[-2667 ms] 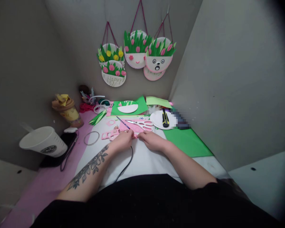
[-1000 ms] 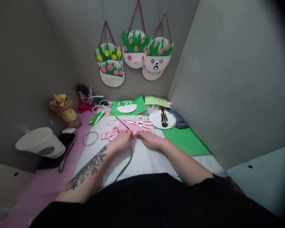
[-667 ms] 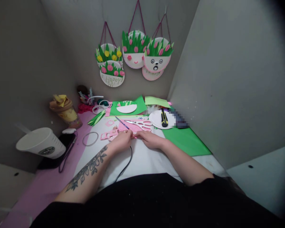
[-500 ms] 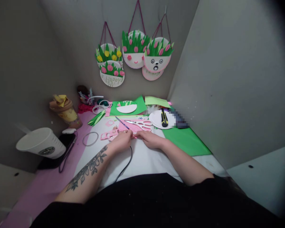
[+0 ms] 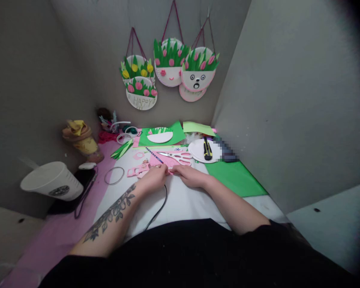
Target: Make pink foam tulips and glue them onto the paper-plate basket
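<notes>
My left hand and my right hand meet at the middle of the white table cover. Their fingertips pinch a small pink paper piece, mostly hidden by the fingers. Just behind them lie white-handled scissors, a dark patterned pencil and a pink paper sheet. Cut-out pink paper scraps lie to the left of my left hand, partly under it. A dark cord runs from beneath my left hand toward my body.
A yellow-black utility knife rests on a white paper plate at the right, near green paper. Leftward stand a white cup and a yellow-brown cup. Decorated plates hang on the wall behind.
</notes>
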Available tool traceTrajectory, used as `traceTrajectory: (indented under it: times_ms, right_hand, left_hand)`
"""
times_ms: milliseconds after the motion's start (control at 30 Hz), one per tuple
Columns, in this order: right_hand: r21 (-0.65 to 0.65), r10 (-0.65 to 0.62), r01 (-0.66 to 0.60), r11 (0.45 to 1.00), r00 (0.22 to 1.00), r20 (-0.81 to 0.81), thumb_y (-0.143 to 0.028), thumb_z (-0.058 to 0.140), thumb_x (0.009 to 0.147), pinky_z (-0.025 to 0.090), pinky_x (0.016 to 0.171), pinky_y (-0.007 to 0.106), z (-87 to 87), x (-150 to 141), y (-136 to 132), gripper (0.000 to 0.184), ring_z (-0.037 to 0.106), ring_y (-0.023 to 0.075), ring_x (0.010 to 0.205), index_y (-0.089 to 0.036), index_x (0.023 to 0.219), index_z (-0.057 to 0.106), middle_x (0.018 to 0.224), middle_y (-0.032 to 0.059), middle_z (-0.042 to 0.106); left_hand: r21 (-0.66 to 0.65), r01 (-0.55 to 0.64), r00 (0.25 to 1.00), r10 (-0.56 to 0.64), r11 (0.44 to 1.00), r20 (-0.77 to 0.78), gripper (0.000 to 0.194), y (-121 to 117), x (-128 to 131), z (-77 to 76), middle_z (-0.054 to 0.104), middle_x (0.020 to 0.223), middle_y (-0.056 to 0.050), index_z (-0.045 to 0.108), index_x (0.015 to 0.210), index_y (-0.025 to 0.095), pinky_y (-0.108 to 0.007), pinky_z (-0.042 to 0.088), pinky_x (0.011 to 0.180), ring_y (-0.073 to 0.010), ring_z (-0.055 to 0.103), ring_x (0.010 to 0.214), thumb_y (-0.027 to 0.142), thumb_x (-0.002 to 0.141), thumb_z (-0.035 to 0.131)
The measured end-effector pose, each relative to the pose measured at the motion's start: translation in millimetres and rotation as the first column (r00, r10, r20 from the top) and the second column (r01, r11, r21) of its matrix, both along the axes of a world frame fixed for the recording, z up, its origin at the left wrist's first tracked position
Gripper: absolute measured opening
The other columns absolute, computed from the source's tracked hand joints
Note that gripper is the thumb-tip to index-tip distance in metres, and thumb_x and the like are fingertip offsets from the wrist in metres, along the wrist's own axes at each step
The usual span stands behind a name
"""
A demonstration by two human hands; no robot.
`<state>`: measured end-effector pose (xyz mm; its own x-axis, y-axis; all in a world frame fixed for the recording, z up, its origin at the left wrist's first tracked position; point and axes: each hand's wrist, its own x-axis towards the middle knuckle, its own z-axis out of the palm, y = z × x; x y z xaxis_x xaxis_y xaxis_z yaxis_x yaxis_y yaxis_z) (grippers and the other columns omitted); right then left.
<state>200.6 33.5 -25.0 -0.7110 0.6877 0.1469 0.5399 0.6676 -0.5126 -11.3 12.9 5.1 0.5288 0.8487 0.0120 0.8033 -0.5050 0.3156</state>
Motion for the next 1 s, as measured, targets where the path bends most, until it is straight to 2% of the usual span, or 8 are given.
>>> traceTrajectory:
  times_ms: [733,867,1000]
  right_hand:
    - [-0.002,0.013,-0.013,1.000,1.000,-0.017,0.000,0.041,0.079,0.044,0.095,0.038,-1.0,0.4,0.8,0.046,0.056,0.0210,0.112,-0.020,0.118,0.053,0.121,0.0095,0.061]
    - [-0.005,-0.036,0.036,0.999,0.998,-0.056,0.002,0.041,0.077,0.043,0.096,0.038,-2.7,3.1,2.0,0.048,0.055,0.0206,0.113,-0.019,0.119,0.051,0.122,0.0103,0.060]
    - [0.018,-0.093,0.095,0.995,0.991,-0.096,0.004,0.041,0.074,0.044,0.090,0.036,-2.2,7.4,3.5,0.047,0.057,0.0204,0.105,-0.019,0.114,0.053,0.115,0.0095,0.062]
  left_hand:
    - [0.008,0.007,1.000,-0.007,1.000,-0.019,0.017,0.0,0.1,-0.5,0.063,0.099,-0.011,0.050,0.097,0.017,-0.035,0.042,0.077,-0.0251,0.058,0.092,0.019,0.088,0.036]
    - [0.009,0.003,1.000,-0.003,1.000,-0.027,0.017,-1.1,0.2,0.3,0.064,0.098,-0.011,0.049,0.096,0.018,-0.034,0.042,0.076,-0.0244,0.058,0.091,0.018,0.088,0.035]
    - [0.015,-0.008,0.999,0.009,1.000,-0.031,0.016,-1.6,0.6,0.3,0.064,0.098,-0.011,0.049,0.096,0.018,-0.034,0.042,0.075,-0.0251,0.059,0.090,0.019,0.088,0.035]
